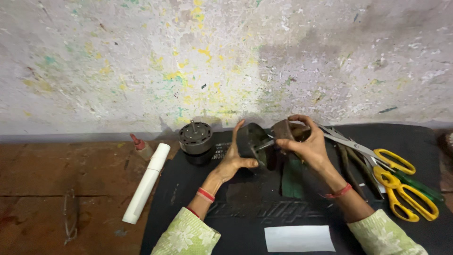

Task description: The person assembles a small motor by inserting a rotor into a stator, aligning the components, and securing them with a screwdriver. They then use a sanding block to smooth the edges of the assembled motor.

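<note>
White paper slip (299, 238) lies nearest on the black mat (245, 212). Left hand (232, 158) grips a dark motor housing (251, 140) above the mat; right hand (304, 141) clasps the brown rotor piece (282, 128) just beside yellow-handled scissors (401, 186).

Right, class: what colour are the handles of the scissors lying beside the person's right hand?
Yellow: the scissors' handles show best in the head view.
</note>
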